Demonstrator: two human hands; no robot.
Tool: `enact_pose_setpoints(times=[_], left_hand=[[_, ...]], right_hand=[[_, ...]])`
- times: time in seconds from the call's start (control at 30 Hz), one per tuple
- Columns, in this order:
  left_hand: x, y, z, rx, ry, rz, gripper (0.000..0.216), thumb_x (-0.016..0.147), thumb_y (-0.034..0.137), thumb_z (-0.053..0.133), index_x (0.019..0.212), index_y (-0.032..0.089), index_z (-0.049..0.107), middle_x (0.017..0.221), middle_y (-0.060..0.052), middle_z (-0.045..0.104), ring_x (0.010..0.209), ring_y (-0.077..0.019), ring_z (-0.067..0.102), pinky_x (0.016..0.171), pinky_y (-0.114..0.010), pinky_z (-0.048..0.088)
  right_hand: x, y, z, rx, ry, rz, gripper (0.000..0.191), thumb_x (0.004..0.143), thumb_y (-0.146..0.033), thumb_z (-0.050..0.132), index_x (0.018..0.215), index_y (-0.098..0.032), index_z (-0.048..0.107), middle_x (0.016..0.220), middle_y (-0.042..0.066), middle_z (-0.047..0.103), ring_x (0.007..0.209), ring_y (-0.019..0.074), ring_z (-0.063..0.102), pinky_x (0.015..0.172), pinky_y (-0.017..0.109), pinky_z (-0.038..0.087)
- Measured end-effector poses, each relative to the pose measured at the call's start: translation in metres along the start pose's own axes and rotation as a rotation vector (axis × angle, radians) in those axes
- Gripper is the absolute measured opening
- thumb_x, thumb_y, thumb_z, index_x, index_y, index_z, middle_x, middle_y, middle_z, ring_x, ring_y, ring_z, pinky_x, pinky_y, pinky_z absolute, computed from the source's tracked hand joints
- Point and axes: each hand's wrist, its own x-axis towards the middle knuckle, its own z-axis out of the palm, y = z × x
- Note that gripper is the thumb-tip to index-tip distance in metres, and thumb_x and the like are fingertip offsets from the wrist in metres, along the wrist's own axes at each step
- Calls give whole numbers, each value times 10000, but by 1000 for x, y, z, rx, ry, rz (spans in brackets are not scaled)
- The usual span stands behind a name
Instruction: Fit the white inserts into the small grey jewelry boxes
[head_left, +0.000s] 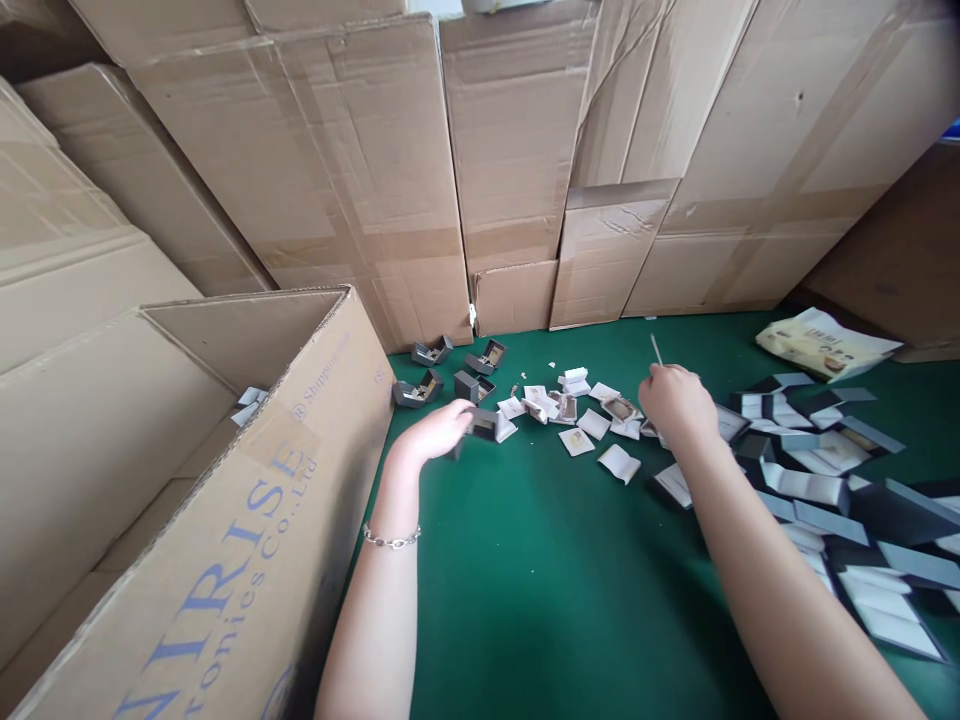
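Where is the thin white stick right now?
In the head view, right of centre: the thin white stick rises from the right hand, above scattered white cards.

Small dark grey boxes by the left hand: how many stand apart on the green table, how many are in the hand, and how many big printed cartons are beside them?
Small dark grey open boxes standing apart on the green table: 4
Small dark grey box in the left hand: 1
Large brown printed cardboard carton: 1
Total: 6
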Motion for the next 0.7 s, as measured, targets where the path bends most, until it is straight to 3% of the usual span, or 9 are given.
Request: enact_pose_setpoints(times=[0.07,0.2,0.37,0.43,0.5,0.7], left_hand=[[4,-15,-6,125,90,-196,370,936,323,241,1221,209,449,1166,-92,536,932,-232,553,789,-353,430],[11,-26,-4,177,197,-259,374,932,257,231,1221,154,445,1226,-157,485,1006,-271,530,788,-358,419],[24,-28,4,189,304,-207,399,934,236,247,1269,122,431,1230,-171,485,1083,-267,498,850,-335,394],[29,-31,8,183,351,-174,413,937,242,258,1305,125,406,1271,-155,462,1126,-244,476,884,-307,379],[34,-33,11,177,401,-147,416,939,271,277,1306,125,409,1283,-146,455,1153,-234,456,901,-292,371],[24,-23,10,244,473,-97,430,923,370,324,1224,115,496,1196,-160,514,1102,-273,489,882,-341,386]], right_hand=[[-7,-2,-13,51,-59,-82,447,846,-99,365,1260,-179,512,1025,109,576,898,248,554,642,283,412],[-40,-14,-47,224,-306,-382,540,873,-127,356,1388,-287,324,930,31,608,694,167,561,532,226,383],[-106,-40,-78,333,-627,-710,474,829,-117,344,1189,-342,554,1005,-21,602,742,135,576,579,198,403],[-127,-49,-78,354,-769,-831,396,844,-141,351,1105,-288,610,943,-8,616,724,138,575,592,210,400],[-144,-55,-73,341,-828,-942,310,884,-191,361,1005,-256,639,845,-4,620,685,145,566,571,225,379],[-176,-75,-47,163,-854,-1062,315,864,-120,379,1075,-259,567,875,7,607,747,177,568,496,229,306]])
